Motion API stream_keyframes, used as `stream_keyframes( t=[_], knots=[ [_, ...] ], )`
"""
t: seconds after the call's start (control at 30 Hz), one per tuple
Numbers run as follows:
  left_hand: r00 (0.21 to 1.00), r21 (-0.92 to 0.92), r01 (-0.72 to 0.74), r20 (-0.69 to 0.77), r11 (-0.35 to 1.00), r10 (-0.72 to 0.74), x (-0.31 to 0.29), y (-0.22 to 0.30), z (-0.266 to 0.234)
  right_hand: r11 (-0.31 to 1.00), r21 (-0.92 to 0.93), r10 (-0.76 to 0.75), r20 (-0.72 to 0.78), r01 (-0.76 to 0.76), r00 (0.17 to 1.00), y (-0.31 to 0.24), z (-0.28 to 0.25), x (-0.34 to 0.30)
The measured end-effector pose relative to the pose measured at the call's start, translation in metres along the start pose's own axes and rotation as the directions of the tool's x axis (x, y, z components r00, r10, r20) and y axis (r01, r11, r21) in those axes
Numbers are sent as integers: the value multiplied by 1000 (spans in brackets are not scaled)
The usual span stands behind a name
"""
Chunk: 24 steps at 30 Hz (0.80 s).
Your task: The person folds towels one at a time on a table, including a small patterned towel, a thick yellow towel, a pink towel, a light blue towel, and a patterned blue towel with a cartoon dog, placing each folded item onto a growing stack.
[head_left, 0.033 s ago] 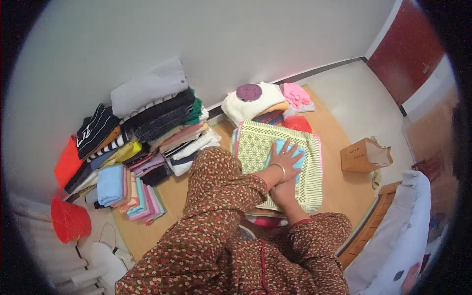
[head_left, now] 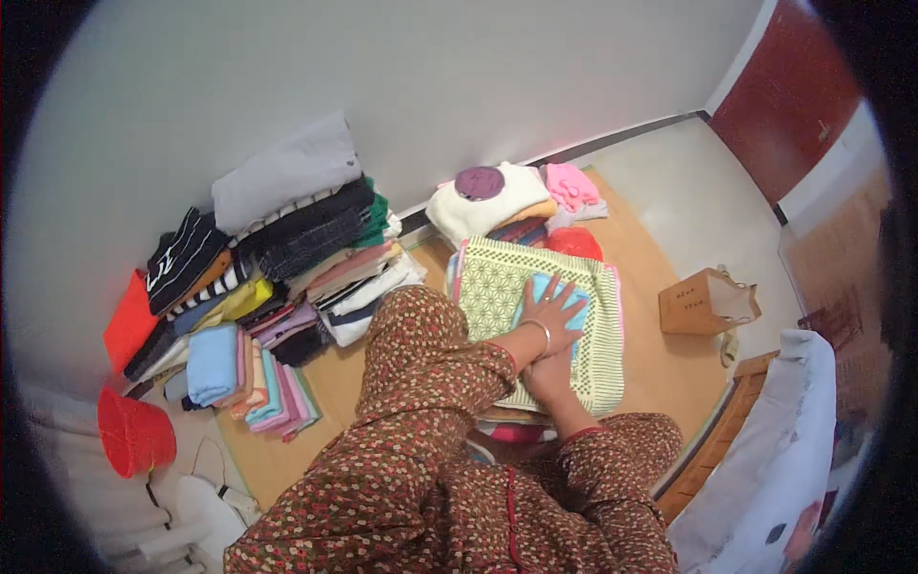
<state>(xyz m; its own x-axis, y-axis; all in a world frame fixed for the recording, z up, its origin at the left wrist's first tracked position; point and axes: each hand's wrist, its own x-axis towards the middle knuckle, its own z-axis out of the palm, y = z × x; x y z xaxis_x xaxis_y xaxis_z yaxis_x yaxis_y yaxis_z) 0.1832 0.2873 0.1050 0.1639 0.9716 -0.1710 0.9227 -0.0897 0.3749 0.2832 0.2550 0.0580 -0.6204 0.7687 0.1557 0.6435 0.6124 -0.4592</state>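
Note:
My left hand [head_left: 550, 316], a bracelet at its wrist and a ring on one finger, lies flat with fingers spread on a small folded light blue cloth [head_left: 579, 311]. My right hand [head_left: 549, 376] comes in below it, and its fingers are hidden behind my left hand and wrist. Under the blue cloth is a pale green patterned cloth [head_left: 495, 298] with a pink edge. That cloth covers a pile of folded fabrics, whose brown and pink layers [head_left: 516, 432] show at the near side.
Tall stacks of folded clothes [head_left: 311, 230] stand left by the wall, with folded towels [head_left: 212, 364] in front. Beyond my hands sit a white fluffy item [head_left: 492, 201] and a red item [head_left: 576, 244]. A paper bag [head_left: 693, 303] stands right, a red bucket [head_left: 137, 435] left.
Both hands stay in the same place on the cloth. The whole view has shifted very slightly.

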Motion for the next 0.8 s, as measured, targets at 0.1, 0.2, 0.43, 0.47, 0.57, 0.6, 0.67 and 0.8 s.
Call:
stream_keyframes(
  t=[0.1, 0.2, 0.43, 0.47, 0.57, 0.6, 0.67, 0.8],
  knots=[
    [1000, 19, -16, -6, 1000, 16, 3, -1, 2, 998, -54, 7, -47, -9, 999, -2, 3, -2],
    [999, 35, -42, -9, 999, 42, 6, -3, 2, 990, -143, -5, -56, -4, 998, -8, -2, 2],
    [999, 26, -39, 18, 999, 38, 11, -7, 6, 990, -137, 44, -13, -45, 999, -10, 0, 4],
    [999, 31, -40, 7, 999, 40, 11, -8, 6, 989, -136, 50, -17, -52, 999, -8, 3, 4],
    [999, 26, -33, -4, 999, 34, 6, -7, 8, 986, -161, 27, -44, -33, 999, -6, 10, 0],
    [999, 32, -45, -22, 999, 45, 6, -7, 7, 986, -163, 28, -59, -37, 998, -5, 11, 0],
    [998, 29, -41, -44, 999, 42, 4, -10, 8, 986, -164, 18, -62, -28, 998, -8, 10, 2],
    [995, 6, -67, -76, 998, 68, -2, -11, 7, 982, -189, 11, -42, -19, 999, -8, 12, -3]
  ],
)
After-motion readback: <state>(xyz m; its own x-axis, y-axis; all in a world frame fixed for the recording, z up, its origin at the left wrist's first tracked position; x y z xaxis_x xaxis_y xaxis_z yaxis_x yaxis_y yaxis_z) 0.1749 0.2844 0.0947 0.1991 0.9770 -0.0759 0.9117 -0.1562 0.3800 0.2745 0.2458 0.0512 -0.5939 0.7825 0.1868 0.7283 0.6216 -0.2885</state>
